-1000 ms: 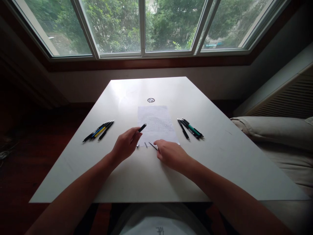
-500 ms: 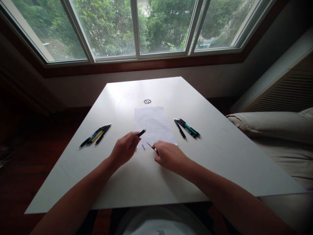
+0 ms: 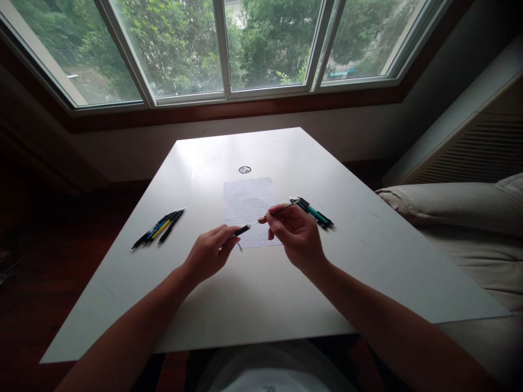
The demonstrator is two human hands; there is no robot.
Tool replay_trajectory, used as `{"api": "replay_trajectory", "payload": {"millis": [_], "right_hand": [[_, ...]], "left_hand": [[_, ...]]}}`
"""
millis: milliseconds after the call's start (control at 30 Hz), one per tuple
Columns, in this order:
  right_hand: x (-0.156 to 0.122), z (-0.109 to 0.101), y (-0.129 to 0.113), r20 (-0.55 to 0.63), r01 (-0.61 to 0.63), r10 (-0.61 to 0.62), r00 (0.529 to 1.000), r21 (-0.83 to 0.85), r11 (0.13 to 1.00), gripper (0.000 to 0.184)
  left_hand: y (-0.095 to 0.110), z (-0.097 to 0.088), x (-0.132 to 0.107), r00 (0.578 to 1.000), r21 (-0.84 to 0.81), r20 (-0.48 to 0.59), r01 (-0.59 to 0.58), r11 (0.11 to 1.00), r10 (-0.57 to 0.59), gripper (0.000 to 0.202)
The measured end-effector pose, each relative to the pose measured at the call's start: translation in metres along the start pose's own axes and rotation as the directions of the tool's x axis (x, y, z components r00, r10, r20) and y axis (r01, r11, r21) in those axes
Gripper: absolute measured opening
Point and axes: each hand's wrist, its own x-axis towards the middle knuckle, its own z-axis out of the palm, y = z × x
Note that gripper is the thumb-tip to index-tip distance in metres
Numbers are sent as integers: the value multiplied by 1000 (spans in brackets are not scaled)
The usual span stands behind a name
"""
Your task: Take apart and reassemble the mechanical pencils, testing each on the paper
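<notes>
Over the lower part of a printed sheet of paper (image 3: pixel 247 190), my left hand (image 3: pixel 210 251) is closed on a black pen barrel (image 3: pixel 242 230), its end pointing right. My right hand (image 3: pixel 297 234) pinches a thin dark pen refill (image 3: pixel 284 209) between thumb and fingers. One end of the refill is close to the barrel's end; whether they touch I cannot tell. A small, slim pen part (image 3: pixel 239 247) lies at the paper's lower edge, just beside my left fingers.
On the white table (image 3: pixel 245 305), several pens (image 3: pixel 158 227) lie in a bunch at the left. Another bunch of pens (image 3: pixel 312 211) is at the right, behind my right hand. A round dark emblem (image 3: pixel 244 170) sits beyond the paper. A beige sofa (image 3: pixel 449 212) stands at the right.
My right hand has lifted the refill off the paper area and turned it toward the barrel. My left hand has moved slightly right and lower with the pen barrel.
</notes>
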Motion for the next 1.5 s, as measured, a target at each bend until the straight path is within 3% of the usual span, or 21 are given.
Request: {"api": "replay_trajectory", "payload": {"millis": [333, 500, 600, 733, 867, 1000, 1233, 1333, 1500], "right_hand": [[3, -2, 8, 30, -40, 41, 999, -29, 999, 20], [-1, -2, 19, 177, 30, 12, 984, -237, 971, 41], [-5, 0, 32, 331, 173, -10, 944, -465, 868, 56], [-8, 7, 52, 477, 337, 72, 876, -713, 615, 44], [-7, 15, 64, 523, 421, 145, 840, -797, 432, 29], [-6, 16, 66, 546, 453, 144, 825, -792, 410, 22], [-6, 11, 64, 519, 423, 141, 843, -802, 422, 22], [-8, 8, 58, 480, 393, 164, 862, -836, 382, 25], [-11, 6, 50, 491, 413, 219, 843, -852, 321, 27]], "left_hand": [[-1, -2, 0, 1000, 39, 23, -15, 999, 14, 25], [0, -2, 0, 1000, 12, -22, 0, 1000, 0, 26], [-2, -2, -1, 992, -1, -106, 62, 998, -62, 27], [-7, -1, -2, 981, 52, -158, 120, 991, -111, 27], [-7, 1, -2, 981, 62, -151, 134, 989, -123, 27], [-5, 3, -1, 985, 47, -127, 126, 991, -119, 26], [-6, 4, -2, 990, 32, -99, 105, 994, -102, 25], [-6, 4, -2, 990, 25, -103, 100, 995, -97, 25], [-5, 4, -2, 989, 38, -101, 112, 993, -108, 24]]}}
